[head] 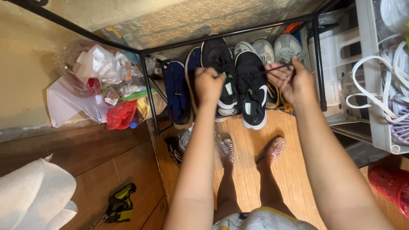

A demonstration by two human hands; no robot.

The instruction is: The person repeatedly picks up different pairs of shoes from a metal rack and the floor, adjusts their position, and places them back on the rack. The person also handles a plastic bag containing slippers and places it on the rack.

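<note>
Black lace (248, 73) taut between both hands' fingers (282, 73)

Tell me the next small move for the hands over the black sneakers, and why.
Probably lower the taut black lace toward the black sneakers. The left hand and right hand each pinch an end, stretched between them above the pair on the rack, touching nothing else.
</note>
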